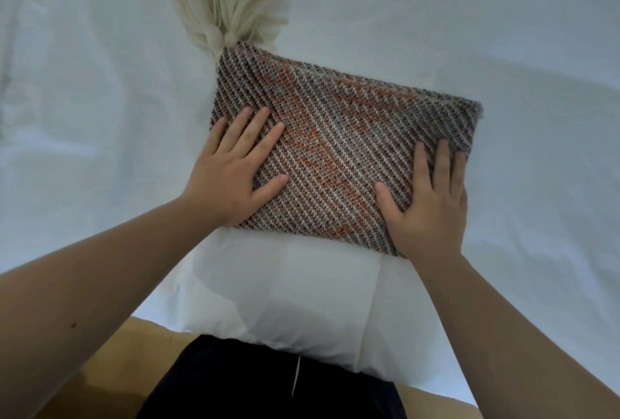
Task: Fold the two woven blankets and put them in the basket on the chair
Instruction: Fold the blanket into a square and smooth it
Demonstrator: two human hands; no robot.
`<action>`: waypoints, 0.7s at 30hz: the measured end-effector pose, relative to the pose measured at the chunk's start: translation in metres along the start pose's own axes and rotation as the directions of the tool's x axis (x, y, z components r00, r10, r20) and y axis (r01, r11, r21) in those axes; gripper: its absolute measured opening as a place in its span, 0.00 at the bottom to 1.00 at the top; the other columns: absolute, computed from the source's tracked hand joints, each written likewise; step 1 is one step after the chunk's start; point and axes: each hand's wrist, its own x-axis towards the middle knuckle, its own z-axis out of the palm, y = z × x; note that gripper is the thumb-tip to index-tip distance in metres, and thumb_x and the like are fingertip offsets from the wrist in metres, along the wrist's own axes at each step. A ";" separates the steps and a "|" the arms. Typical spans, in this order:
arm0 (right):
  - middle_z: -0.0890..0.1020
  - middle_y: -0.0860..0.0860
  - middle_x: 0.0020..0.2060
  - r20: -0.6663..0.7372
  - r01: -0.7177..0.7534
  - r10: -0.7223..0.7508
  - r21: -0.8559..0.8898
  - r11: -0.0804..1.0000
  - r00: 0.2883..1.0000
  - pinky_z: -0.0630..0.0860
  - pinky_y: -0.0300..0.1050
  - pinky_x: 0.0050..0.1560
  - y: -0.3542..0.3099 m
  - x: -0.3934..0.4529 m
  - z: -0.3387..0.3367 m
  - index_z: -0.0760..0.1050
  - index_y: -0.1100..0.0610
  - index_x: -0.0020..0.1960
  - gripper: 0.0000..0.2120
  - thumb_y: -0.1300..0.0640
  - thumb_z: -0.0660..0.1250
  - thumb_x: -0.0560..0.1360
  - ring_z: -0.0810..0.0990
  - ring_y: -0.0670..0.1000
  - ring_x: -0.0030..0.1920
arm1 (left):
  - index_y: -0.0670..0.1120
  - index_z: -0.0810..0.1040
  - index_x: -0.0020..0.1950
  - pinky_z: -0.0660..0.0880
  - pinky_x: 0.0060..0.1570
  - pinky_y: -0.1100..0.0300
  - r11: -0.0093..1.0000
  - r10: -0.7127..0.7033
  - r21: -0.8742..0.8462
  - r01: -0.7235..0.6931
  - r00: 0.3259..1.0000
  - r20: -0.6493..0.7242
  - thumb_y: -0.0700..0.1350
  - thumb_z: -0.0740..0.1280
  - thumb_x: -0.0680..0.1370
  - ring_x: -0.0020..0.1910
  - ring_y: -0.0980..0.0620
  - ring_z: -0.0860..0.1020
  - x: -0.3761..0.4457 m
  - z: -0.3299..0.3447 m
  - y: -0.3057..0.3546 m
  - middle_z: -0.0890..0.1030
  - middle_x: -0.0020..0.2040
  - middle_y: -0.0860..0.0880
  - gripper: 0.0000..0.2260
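Nearest the camera, dark black clothing on the person's lower body, with tan floor showing to either side below the near edge of the white sheet-covered surface. The sheet hangs over that near edge in a smooth white fold. Two bare forearms reach forward from the lower corners. Just beyond the near edge lies the folded woven blanket, a thick rectangular pad of brown, grey, cream and orange diagonal weave, turned slightly askew to the edge. Left hand rests flat on the blanket's left side, fingers straight and slightly fanned, thumb out toward the middle, palm partly over the left border. Right hand lies flat on the near right corner, fingers straight and close together, thumb spread inward; neither hand pinches or grasps the cloth. At the blanket's far left corner a bunch of cream yarn tassel fringe fans out onto the sheet. Beyond, only rumpled white sheet toward the far edge.
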 end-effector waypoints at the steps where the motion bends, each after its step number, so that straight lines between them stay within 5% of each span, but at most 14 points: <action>1: 0.51 0.53 0.80 0.006 -0.005 0.005 0.009 1.000 1.000 0.55 0.61 0.75 0.002 -0.001 0.001 0.53 0.49 0.80 0.39 0.30 0.54 0.76 0.46 0.58 0.79 | 0.51 0.53 0.82 0.47 0.78 0.43 1.000 -0.005 -0.004 0.005 1.000 0.018 0.68 0.48 0.80 0.81 0.45 0.51 0.000 0.001 -0.002 0.54 0.82 0.46 0.34; 7: 0.46 0.49 0.81 0.110 -0.054 0.045 0.080 0.995 0.993 0.53 0.62 0.76 0.003 0.001 -0.003 0.48 0.45 0.80 0.39 0.28 0.51 0.76 0.48 0.62 0.79 | 0.54 0.47 0.83 0.45 0.79 0.44 0.991 -0.093 -0.089 0.098 0.994 0.061 0.69 0.45 0.79 0.81 0.49 0.43 -0.002 0.000 0.000 0.46 0.83 0.49 0.35; 10: 0.47 0.49 0.80 0.045 -0.047 0.040 0.186 0.981 0.998 0.58 0.58 0.74 -0.001 0.001 -0.010 0.49 0.47 0.80 0.40 0.31 0.59 0.76 0.55 0.58 0.77 | 0.53 0.46 0.82 0.47 0.79 0.48 0.922 -0.240 -0.306 0.239 0.970 0.033 0.68 0.53 0.79 0.81 0.51 0.44 -0.002 -0.008 0.007 0.44 0.83 0.50 0.37; 12: 0.53 0.49 0.79 0.027 -0.171 0.175 0.413 0.895 0.984 0.63 0.50 0.71 -0.005 0.004 -0.019 0.52 0.49 0.79 0.45 0.35 0.70 0.72 0.62 0.50 0.73 | 0.52 0.49 0.82 0.53 0.76 0.53 0.710 -0.457 -0.577 0.404 0.887 0.057 0.65 0.65 0.77 0.79 0.49 0.54 0.004 -0.019 0.017 0.52 0.82 0.48 0.41; 14: 0.66 0.50 0.72 0.159 -0.381 0.377 0.665 0.642 0.913 0.68 0.49 0.69 -0.005 0.012 -0.028 0.55 0.49 0.77 0.48 0.38 0.77 0.66 0.70 0.47 0.67 | 0.51 0.57 0.79 0.67 0.68 0.54 0.274 -0.681 -0.802 0.530 0.696 0.227 0.59 0.74 0.73 0.69 0.49 0.70 0.017 -0.030 0.015 0.68 0.73 0.49 0.41; 16: 0.75 0.48 0.63 0.405 -0.576 0.451 0.738 0.352 0.795 0.74 0.54 0.66 0.001 0.021 -0.036 0.63 0.52 0.73 0.45 0.39 0.79 0.63 0.77 0.50 0.59 | 0.46 0.65 0.74 0.75 0.57 0.53 -0.131 -0.681 -0.808 0.574 0.540 0.494 0.57 0.79 0.67 0.58 0.49 0.78 0.027 -0.039 0.000 0.77 0.65 0.49 0.41; 18: 0.80 0.50 0.58 0.591 -0.686 0.369 0.692 0.226 0.718 0.77 0.56 0.60 0.006 0.025 -0.044 0.71 0.54 0.66 0.38 0.41 0.80 0.63 0.81 0.53 0.55 | 0.44 0.73 0.69 0.77 0.49 0.53 -0.278 -0.481 -0.713 0.643 0.550 0.683 0.57 0.81 0.61 0.53 0.47 0.83 0.028 -0.047 -0.014 0.83 0.60 0.45 0.40; 21: 0.83 0.51 0.54 0.621 -0.683 0.291 0.694 0.227 0.728 0.80 0.53 0.55 0.000 0.018 -0.059 0.75 0.53 0.61 0.28 0.45 0.79 0.66 0.84 0.53 0.51 | 0.43 0.76 0.67 0.78 0.51 0.51 -0.286 -0.373 -0.671 0.684 0.566 0.736 0.58 0.80 0.60 0.52 0.44 0.85 0.015 -0.058 -0.020 0.85 0.55 0.44 0.39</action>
